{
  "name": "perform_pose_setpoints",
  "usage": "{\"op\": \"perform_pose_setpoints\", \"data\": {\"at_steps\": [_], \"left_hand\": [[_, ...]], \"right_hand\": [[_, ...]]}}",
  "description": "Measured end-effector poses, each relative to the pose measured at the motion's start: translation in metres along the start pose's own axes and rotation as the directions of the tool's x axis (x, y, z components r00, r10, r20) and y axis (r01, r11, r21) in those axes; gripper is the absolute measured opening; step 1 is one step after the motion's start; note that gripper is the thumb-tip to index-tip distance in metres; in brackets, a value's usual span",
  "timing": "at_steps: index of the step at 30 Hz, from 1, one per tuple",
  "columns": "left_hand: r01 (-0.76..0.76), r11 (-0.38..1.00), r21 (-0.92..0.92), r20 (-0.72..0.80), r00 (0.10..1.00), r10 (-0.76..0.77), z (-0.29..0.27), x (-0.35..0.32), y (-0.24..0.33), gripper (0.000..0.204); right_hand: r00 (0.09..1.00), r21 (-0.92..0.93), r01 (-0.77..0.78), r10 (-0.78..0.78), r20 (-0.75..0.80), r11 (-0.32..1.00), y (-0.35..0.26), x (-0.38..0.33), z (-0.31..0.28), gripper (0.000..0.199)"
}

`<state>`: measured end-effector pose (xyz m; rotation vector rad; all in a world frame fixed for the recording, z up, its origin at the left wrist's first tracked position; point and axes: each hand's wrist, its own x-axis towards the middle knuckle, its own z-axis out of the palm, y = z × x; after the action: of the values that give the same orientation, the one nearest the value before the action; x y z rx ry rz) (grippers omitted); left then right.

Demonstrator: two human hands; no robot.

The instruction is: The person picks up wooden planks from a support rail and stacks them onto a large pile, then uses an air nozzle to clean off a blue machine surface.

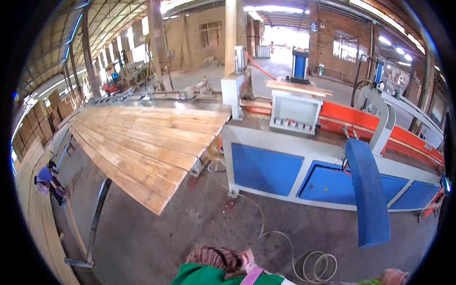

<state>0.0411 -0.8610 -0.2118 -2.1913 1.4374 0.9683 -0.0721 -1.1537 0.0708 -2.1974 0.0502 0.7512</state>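
Note:
At the lower edge, close to my green clothing (197, 274), is my left hand (223, 258), in what looks like a striped reddish-brown knit glove. It lies beside a pink striped strap (252, 276); whether it grips the strap I cannot make out. My right hand (394, 277) is cut off by the lower right edge, its fingers hidden. Ahead of me, joined wooden boards (142, 142) lie as a wide panel on a metal stand. To their right stands a long white machine (263, 132) with blue panels and an orange rail. Neither hand touches the boards or the machine.
A curved blue chute (368, 190) juts from the machine toward me. A pale hose (320, 266) lies coiled on the floor. A bent metal frame (97, 223) stands at left, near long planks (35, 204) and a person in purple (46, 175) bending over.

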Motion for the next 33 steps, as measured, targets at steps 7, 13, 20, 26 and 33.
{"op": "perform_pose_setpoints", "data": {"at_steps": [7,13,20,26,33], "left_hand": [[0.023,0.993,-0.12,-0.119,0.992,-0.037,-0.065,-0.027,0.038,0.046],[-0.599,0.395,-0.696,-0.671,0.739,-0.061,-0.107,-0.024,0.062,0.079],[-0.722,0.251,-0.644,-0.704,0.431,-0.565,-0.257,-0.077,0.067,0.095],[-0.751,-0.509,-0.421,-0.488,0.661,-0.57,-0.247,-0.143,-0.003,0.049],[-0.52,-0.261,-0.813,-0.087,0.551,-0.83,-0.229,-0.175,-0.014,0.03]], "right_hand": [[0.999,0.457,-0.028,0.04,-0.018,0.889,0.024,-0.073,-0.022,0.023],[0.867,0.355,0.058,0.13,-0.481,0.933,0.003,-0.062,-0.01,0.024],[0.457,0.227,0.683,-0.164,-0.874,0.694,-0.083,0.073,0.002,0.042],[0.791,0.716,0.545,0.014,-0.611,0.436,-0.16,0.087,0.013,0.055],[0.7,-0.741,0.028,-0.543,-0.465,0.671,-0.039,0.095,-0.021,0.058]]}}
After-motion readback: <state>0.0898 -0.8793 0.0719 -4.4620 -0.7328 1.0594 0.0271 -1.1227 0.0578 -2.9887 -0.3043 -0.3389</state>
